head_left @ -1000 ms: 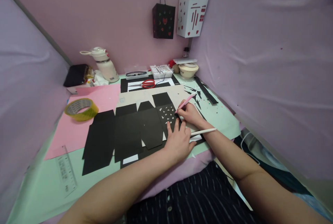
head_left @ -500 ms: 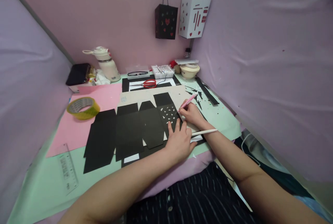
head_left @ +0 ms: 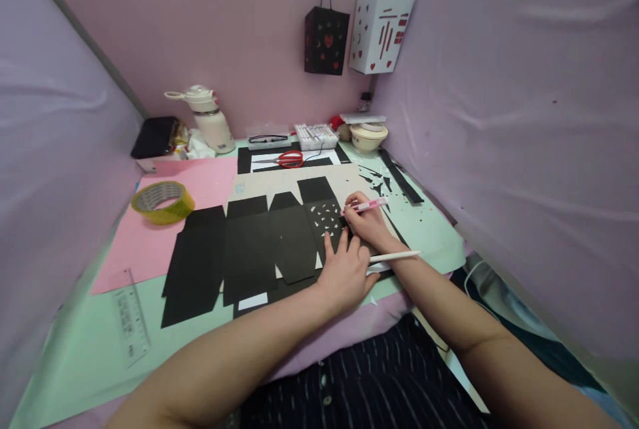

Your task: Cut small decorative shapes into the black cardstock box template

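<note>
A flat black paper cutout (head_left: 249, 249) with several panels lies on the table. Its right panel (head_left: 327, 216) has small star and triangle holes cut in it. My left hand (head_left: 344, 273) lies flat on the black paper just below that panel, fingers spread. My right hand (head_left: 364, 219) is closed around a pink craft knife (head_left: 367, 205), which lies nearly level with its tip at the panel's right edge. A white pen (head_left: 394, 256) rests under my right wrist.
A yellow tape roll (head_left: 162, 201) sits on pink paper (head_left: 200, 216) at the left. A clear ruler (head_left: 130, 316) lies at the front left. Red scissors (head_left: 287, 159), a marker box (head_left: 314, 136), a bowl (head_left: 368, 136) and a white kettle (head_left: 212, 120) stand at the back. Black scraps (head_left: 384, 183) lie at the right. Two paper lanterns (head_left: 349, 36) hang on the wall.
The pink knife has tipped from steeply slanted to nearly level in my right hand. My left hand stays flat on the paper. The view has shifted slightly.
</note>
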Available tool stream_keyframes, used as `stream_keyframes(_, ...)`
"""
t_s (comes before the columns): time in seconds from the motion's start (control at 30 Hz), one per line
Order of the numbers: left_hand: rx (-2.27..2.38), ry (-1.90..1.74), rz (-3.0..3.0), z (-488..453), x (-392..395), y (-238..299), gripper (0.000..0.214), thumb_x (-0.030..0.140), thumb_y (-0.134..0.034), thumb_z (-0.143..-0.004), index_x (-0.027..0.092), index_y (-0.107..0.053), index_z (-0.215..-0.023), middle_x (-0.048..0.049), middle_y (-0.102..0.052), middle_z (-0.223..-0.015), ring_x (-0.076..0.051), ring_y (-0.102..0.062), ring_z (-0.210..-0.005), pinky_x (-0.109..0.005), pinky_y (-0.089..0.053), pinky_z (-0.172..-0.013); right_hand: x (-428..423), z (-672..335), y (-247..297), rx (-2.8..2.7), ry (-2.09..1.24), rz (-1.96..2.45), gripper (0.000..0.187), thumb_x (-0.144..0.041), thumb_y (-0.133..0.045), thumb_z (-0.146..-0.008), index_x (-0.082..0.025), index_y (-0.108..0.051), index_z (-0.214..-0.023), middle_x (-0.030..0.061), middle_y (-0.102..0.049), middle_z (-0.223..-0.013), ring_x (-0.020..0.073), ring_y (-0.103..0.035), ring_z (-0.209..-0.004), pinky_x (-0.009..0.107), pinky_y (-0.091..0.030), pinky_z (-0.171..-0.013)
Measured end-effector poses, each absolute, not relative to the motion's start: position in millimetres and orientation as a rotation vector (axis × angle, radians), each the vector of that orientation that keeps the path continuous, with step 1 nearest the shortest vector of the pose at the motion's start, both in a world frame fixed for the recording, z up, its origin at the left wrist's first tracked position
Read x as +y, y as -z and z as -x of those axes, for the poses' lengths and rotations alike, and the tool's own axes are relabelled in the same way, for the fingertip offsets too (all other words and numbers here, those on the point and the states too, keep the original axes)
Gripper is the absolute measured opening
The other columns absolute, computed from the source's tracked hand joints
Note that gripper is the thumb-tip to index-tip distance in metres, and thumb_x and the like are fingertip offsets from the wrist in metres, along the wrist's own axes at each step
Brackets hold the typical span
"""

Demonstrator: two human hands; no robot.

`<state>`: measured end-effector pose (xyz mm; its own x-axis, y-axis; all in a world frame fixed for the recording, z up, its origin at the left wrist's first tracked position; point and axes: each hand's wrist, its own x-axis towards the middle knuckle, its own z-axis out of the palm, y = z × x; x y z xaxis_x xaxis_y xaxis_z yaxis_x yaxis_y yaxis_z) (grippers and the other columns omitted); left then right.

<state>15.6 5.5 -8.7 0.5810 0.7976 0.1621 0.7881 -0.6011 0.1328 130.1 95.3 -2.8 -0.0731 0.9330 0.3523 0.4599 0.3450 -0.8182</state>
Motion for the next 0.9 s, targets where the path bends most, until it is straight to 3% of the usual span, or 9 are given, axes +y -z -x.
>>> stream_keyframes(0.9,1.359,-0.409,-2.743,-15.3,6.2,14.9,0.041,0.052,-0.047,-0.088,0.015,-0.054,-0.104,-0.0141,-0.048,-0.125,-0.037,-0.027,-0.132,-0.07,-0.017,-0.104,94.8,-130.3,13.6,-1.715,-0.564,1.348,0.009,-0.022,-0.049,-0.077,-0.021,-0.052,-0.069,-0.0012,-0.06,-0.069,0.0151,-0.056,-0.065,0.027,-0.041,-0.064)
